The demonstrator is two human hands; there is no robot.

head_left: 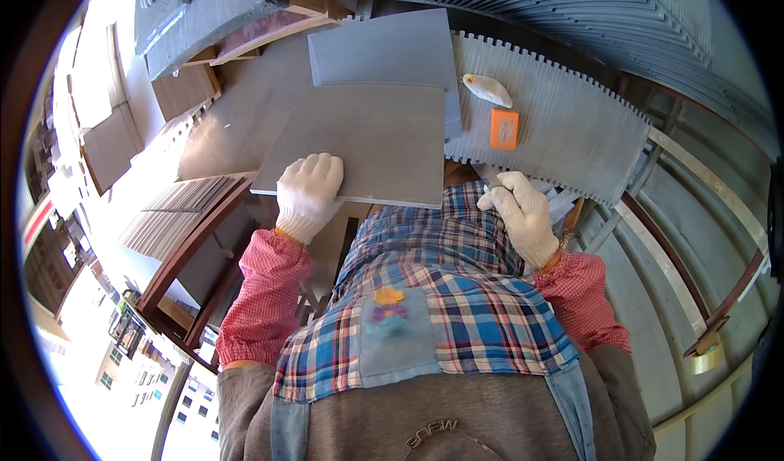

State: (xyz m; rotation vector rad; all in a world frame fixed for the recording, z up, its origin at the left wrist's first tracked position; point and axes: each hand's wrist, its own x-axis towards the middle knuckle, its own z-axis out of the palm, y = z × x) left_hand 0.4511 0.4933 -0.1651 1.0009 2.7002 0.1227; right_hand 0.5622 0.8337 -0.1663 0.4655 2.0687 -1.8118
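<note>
While my left hand point(310, 190) lies over the near edge of the grey panel point(377, 134) (whether its thumb grips beneath, I cannot tell), my right hand point(523, 216) hangs clear of it, fingers curled, contents unclear. The grey panel, before me and overlapping a bluish sheet point(382, 48), looks stiff, smooth and probably heavy; opposite edges seem the safest hold. Beside it, a ridged grey surface point(572, 126) carries an orange block point(504, 129); pale slabs point(167, 222) lie to my left.

Flat grey panel point(384, 138), 4-sided, face up, partly overlapping 1 bluish sheet point(380, 53)
</note>
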